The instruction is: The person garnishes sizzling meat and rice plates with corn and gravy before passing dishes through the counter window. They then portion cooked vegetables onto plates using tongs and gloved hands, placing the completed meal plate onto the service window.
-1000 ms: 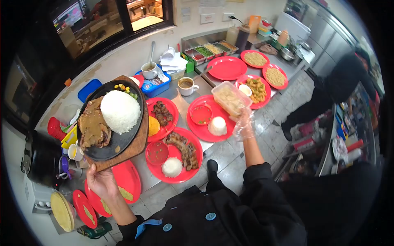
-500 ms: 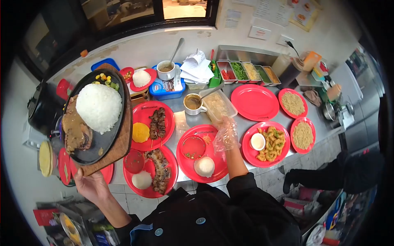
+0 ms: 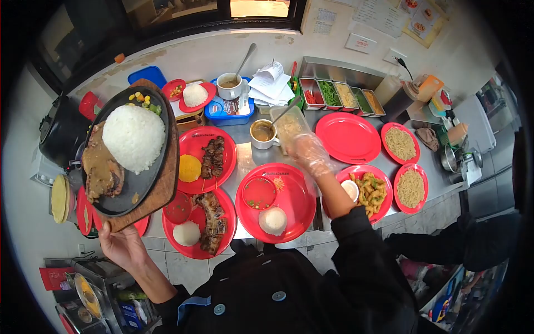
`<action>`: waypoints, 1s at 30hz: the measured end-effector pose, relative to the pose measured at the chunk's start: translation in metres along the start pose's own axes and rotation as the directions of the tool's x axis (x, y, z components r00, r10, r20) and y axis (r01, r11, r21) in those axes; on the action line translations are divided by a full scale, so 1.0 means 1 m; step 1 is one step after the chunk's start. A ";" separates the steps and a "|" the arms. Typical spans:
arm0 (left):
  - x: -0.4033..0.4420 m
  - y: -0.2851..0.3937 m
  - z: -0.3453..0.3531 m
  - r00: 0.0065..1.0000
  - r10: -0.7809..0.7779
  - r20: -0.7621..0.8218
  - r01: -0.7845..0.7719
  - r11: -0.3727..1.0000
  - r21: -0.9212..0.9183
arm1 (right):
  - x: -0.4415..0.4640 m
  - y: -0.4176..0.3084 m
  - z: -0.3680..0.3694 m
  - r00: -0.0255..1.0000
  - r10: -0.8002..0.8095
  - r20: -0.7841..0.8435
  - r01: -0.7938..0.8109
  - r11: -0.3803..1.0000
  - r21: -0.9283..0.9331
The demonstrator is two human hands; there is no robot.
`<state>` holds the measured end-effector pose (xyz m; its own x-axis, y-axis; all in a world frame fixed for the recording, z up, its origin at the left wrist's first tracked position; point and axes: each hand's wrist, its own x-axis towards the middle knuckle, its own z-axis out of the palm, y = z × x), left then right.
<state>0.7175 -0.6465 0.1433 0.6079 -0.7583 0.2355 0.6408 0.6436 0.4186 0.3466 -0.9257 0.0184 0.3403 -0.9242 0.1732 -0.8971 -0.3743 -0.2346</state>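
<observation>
My left hand (image 3: 119, 242) grips the lower edge of a wooden board (image 3: 164, 183), tilted up at the left. On the board lies a black oval plate (image 3: 133, 195) with a rice mound (image 3: 134, 139), meat in brown sauce (image 3: 102, 170) and mixed vegetables. My right hand (image 3: 311, 156), in a clear plastic glove, is at the near end of a clear tub (image 3: 289, 122) of pale shreds; its fingertips are hard to make out. Below it, a red plate (image 3: 297, 217) bears a red bowl (image 3: 260, 193), a rice mound and a few orange shreds.
Red plates hold skewers (image 3: 213, 158), grilled meat (image 3: 213, 231), fried pieces (image 3: 371, 193) and noodles (image 3: 400, 143). A bare red plate (image 3: 347, 137), a cup of sauce (image 3: 262, 133) and a topping rack (image 3: 339, 96) stand on the counter. A person in dark clothes (image 3: 484, 239) is at the right.
The tub was over the plate in my right hand, then went down onto the counter beside the sauce cup. Orange shreds now show on the plate. My left hand still holds the board.
</observation>
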 end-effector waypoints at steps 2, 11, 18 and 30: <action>0.001 0.002 -0.002 1.000 -0.008 -0.024 0.008 1.000 -0.002 | 0.010 -0.004 0.011 0.958 -0.216 0.186 0.228 0.973 -0.044; 0.001 -0.006 0.012 0.995 0.005 -0.096 -0.004 1.000 0.002 | 0.008 -0.019 0.052 0.813 -0.502 0.296 0.576 0.768 -0.278; -0.001 -0.009 0.013 0.995 0.004 -0.103 -0.003 1.000 0.006 | 0.012 -0.039 0.004 0.793 -0.387 0.471 0.478 0.874 -0.085; -0.002 -0.020 0.019 0.988 0.008 -0.151 -0.005 1.000 0.020 | 0.023 0.011 -0.016 0.703 -0.700 0.129 0.563 0.657 0.501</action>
<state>0.6940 -0.6598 0.1511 0.6772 -0.7285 0.1037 0.6277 0.6455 0.4351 0.3403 -0.9495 0.0350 0.9032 -0.3972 0.1624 -0.2571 -0.8039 -0.5364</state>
